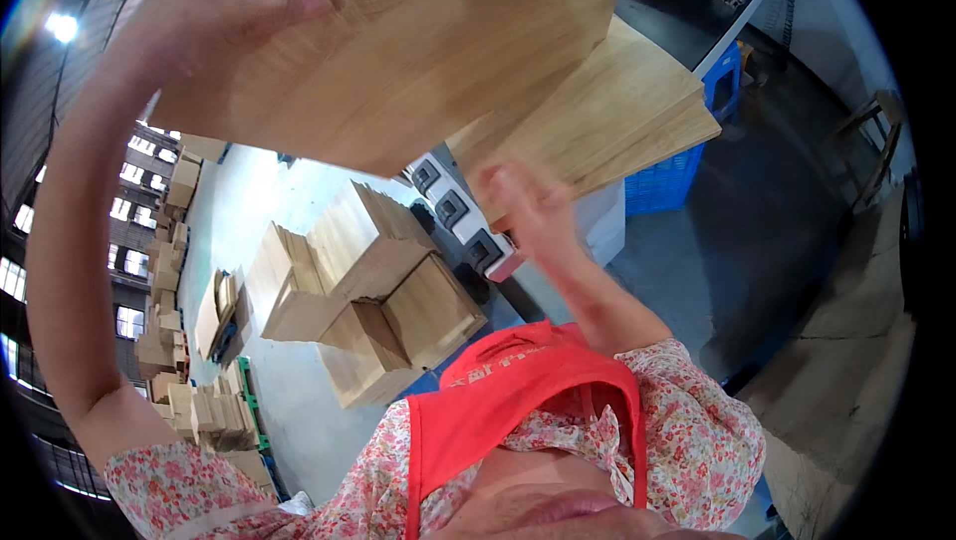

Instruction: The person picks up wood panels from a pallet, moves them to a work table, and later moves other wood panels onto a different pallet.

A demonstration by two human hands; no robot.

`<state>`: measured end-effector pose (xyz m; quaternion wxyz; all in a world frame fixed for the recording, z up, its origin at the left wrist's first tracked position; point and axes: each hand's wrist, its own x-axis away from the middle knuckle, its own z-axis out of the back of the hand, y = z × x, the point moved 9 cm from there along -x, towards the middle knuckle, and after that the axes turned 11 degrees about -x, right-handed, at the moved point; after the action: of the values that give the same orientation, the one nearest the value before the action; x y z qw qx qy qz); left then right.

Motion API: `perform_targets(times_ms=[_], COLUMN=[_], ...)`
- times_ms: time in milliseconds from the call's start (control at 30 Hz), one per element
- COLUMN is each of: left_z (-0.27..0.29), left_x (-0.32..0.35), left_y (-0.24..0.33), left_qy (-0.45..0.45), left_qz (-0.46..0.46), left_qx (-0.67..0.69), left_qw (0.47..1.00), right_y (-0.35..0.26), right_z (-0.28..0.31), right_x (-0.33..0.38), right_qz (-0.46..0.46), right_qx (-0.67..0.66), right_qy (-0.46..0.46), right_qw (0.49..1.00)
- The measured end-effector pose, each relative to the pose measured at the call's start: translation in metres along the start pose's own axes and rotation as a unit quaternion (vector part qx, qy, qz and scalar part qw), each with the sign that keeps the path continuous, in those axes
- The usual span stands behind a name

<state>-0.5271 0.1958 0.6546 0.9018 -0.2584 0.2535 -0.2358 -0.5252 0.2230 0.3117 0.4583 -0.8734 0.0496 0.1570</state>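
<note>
A broad light-brown wooden panel (398, 52) is tilted up across the top of the view. My left hand (219, 12) grips its left edge, with the thumb lying over the face and the other fingers hidden. Beneath that panel's right part lies a stack of similar wooden panels (617, 102), its layered edges showing. At the near left corner of this stack is my right hand (533, 206), its fingers bent and smeared by motion. Whether it grips the corner or only touches it does not show.
A white machine part with black square fittings (453, 209) stands below the panels. Stacked wooden panels (368, 251) rest on the floor ahead. At the right are a blue plastic crate (662, 181) and a dark tabletop (697, 2). More board piles (209, 410) line the left.
</note>
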Motion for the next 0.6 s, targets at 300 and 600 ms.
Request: perform_targets(times_ms=[300,600], left_z=[-0.068,-0.166], left_x=[0.028,0.085], left_y=[0.007,0.134], left_qy=[0.163,0.11], left_qz=[-0.051,-0.116], left_qx=[-0.021,0.04], left_qw=[0.985,0.986], right_y=[-0.145,-0.174], right_z=[0.144,0.166], right_x=[-0.022,0.073], right_qz=[0.37,0.381], right_qx=[-0.139,0.064], right_qy=[0.314,0.417], right_qw=[0.863,0.823])
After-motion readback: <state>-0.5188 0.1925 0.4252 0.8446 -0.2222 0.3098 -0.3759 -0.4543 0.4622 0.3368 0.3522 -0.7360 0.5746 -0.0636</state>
